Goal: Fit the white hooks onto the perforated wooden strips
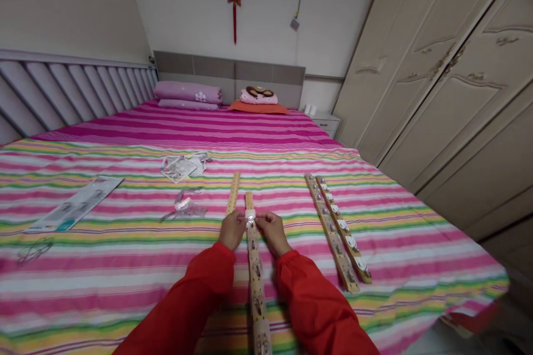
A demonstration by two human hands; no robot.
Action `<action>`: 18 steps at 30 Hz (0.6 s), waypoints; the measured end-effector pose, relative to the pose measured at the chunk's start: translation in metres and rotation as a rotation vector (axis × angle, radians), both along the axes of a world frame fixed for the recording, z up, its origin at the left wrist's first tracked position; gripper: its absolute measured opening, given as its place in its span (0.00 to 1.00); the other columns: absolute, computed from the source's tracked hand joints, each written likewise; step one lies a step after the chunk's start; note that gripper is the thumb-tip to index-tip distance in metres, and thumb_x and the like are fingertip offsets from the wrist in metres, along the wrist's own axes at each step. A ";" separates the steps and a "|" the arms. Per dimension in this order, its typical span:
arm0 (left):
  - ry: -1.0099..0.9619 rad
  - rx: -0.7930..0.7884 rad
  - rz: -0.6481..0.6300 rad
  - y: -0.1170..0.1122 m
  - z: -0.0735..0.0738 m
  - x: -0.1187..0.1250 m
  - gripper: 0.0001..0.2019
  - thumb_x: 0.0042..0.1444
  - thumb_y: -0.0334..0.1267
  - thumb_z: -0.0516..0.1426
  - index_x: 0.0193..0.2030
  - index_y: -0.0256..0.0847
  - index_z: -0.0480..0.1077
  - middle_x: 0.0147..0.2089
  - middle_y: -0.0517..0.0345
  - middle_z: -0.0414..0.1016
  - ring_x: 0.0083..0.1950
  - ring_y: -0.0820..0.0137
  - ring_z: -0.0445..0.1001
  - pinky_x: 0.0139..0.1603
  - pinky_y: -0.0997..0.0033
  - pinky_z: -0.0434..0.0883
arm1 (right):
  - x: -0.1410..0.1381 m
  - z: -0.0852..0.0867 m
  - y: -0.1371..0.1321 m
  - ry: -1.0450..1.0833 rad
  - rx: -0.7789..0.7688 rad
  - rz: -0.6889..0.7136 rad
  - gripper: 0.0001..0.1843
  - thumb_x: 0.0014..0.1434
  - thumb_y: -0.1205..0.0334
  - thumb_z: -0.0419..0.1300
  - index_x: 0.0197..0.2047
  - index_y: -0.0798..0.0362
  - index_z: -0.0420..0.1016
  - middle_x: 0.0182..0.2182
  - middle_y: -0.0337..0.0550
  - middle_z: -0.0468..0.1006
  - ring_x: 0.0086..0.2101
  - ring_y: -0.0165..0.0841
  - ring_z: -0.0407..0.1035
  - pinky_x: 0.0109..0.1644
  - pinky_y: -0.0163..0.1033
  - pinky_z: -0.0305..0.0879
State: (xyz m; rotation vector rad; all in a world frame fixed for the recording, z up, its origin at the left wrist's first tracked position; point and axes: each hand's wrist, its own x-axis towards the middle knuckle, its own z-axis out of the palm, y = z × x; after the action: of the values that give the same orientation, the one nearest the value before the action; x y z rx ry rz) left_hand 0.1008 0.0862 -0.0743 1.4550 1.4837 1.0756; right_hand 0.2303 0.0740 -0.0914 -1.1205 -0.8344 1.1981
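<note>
A long wooden strip lies on the striped cloth straight before me, with several small shiny metal pieces along it. Near its far end is a small white card carrying a silvery trinket, too small to name exactly. My left hand pinches the card's left edge with closed fingers. On the opposite edge, the fingers of my right hand are closed as well. Just beyond my left hand lies a second wooden strip with rows of small holes or dots, partly hidden by that hand.
To the right lie a strip with metal pieces and another with white cards. Clear plastic scraps, a pile of packaging and a flat pack are at left. Pillows sit by the headboard; a wardrobe stands right.
</note>
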 end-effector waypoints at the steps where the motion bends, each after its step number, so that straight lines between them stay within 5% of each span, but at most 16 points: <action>1: 0.008 0.001 0.003 0.000 0.000 0.000 0.03 0.43 0.33 0.55 0.27 0.38 0.69 0.23 0.62 0.70 0.27 0.73 0.70 0.30 0.74 0.69 | 0.000 0.000 0.000 -0.001 -0.001 0.000 0.10 0.36 0.62 0.65 0.26 0.56 0.76 0.20 0.39 0.77 0.22 0.30 0.67 0.26 0.35 0.62; 18: 0.152 0.056 0.007 0.003 -0.011 0.003 0.08 0.45 0.26 0.54 0.30 0.37 0.73 0.25 0.61 0.70 0.28 0.73 0.69 0.31 0.76 0.67 | 0.000 -0.008 0.003 -0.080 0.017 -0.014 0.08 0.37 0.62 0.63 0.24 0.55 0.75 0.18 0.35 0.73 0.21 0.29 0.64 0.25 0.33 0.59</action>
State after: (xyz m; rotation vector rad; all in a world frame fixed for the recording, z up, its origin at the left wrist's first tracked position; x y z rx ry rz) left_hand 0.1039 0.0890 -0.0856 1.6019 1.5758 1.0380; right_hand 0.2299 0.0769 -0.0995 -1.1652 -0.8946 1.1384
